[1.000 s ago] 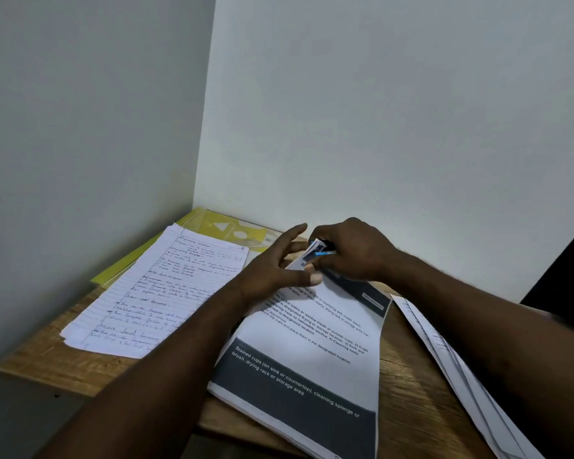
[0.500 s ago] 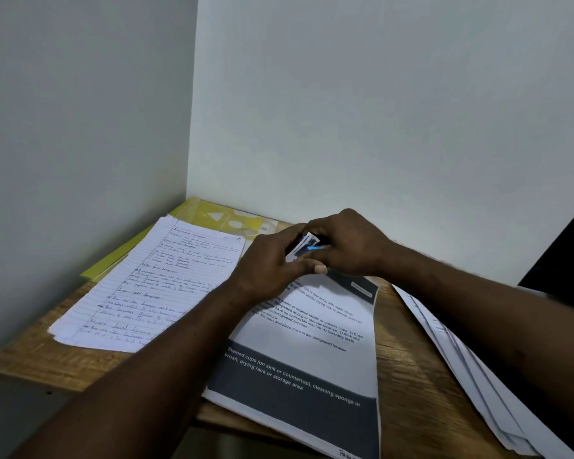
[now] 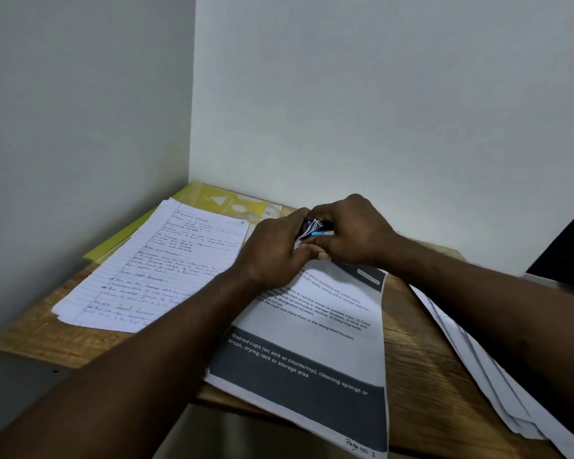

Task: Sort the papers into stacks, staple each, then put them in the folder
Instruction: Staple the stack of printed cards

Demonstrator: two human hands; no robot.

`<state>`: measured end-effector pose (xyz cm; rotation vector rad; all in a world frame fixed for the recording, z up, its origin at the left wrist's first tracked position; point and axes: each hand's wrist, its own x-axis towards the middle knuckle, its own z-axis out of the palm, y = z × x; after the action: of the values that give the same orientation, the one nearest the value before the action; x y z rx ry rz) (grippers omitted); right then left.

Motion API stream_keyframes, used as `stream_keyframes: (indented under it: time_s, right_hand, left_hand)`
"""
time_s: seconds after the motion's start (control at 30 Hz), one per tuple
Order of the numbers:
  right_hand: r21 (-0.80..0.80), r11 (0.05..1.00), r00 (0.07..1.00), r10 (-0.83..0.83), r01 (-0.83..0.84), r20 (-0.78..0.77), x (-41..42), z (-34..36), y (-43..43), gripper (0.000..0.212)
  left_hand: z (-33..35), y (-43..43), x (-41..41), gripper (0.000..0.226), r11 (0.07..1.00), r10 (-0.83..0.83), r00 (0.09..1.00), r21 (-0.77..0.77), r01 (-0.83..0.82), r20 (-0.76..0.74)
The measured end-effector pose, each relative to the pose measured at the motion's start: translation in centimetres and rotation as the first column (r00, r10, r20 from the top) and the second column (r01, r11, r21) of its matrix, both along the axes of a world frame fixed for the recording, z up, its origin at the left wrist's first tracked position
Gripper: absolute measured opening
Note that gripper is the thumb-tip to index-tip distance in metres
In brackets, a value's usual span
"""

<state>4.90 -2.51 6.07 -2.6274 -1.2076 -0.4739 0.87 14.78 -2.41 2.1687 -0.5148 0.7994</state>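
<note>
Pinching the raised far corner of the printed stack with the left hand, fingers curled over it and thumb lying flat along the top sheet. Gripping a small black-and-blue item with the right hand, fingers curled round it at that same corner. Holding both hands tight together, knuckles touching, at the far middle of the bench.

Lying flat from the hands toward the near edge and hanging over it: that printed stack, with dark bands, white text and "Page No. 1" handwritten at the bottom. Resting to the left of it, partly under the left forearm: a handwritten stack of lined sheets. Peeking out beyond and beneath that, tucked into the corner of the 2 pale walls: a yellow folder. Fanning out along the right side of the bench, partly under the right forearm: loose white sheets.

Hiding most of the black-and-blue item behind fingers, so not telling exactly what it is or whether it is clamping the paper. Running out of view at the lower right: the ends of the loose sheets. Showing only as a black shape at the right edge: a dark object, too cut off to identify.
</note>
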Motion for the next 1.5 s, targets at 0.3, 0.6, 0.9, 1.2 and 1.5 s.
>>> stream_keyframes:
  time_s: [0.3,0.6,0.9,1.2,1.5]
  right_hand:
    - [-0.169,0.981,0.995,-0.098,0.100,0.016,1.1,0.5,0.0,0.043]
    - [-0.118,0.990,0.996,-0.081,0.076,-0.031,1.6,0.6,-0.1,0.040]
    - [-0.048,0.994,0.994,-0.100,0.098,-0.040,0.8,0.6,0.8,0.053]
    - [-0.064,0.996,0.993,-0.066,0.060,-0.098,0.4,1.0,0.7,0.082]
    - [0.045,0.996,0.997,-0.079,0.079,-0.011,0.7,0.6,0.1,0.058]
  left_hand:
    - [-0.2,0.5,0.5,0.085,0.976,-0.061,0.944,-0.216,-0.011,-0.324]
    - [-0.6,0.4,1.4,0.034,0.917,-0.043,0.942,-0.388,-0.095,-0.334]
    - [-0.4,0.3,1.1,0.020,0.928,-0.034,0.977,-0.369,-0.049,-0.213]
    - [-0.2,0.4,0.8,0.020,0.915,-0.083,0.971,-0.403,-0.015,-0.225]
    - [0.3,0.2,0.4,0.021,0.914,-0.128,0.972,-0.403,0.039,-0.196]
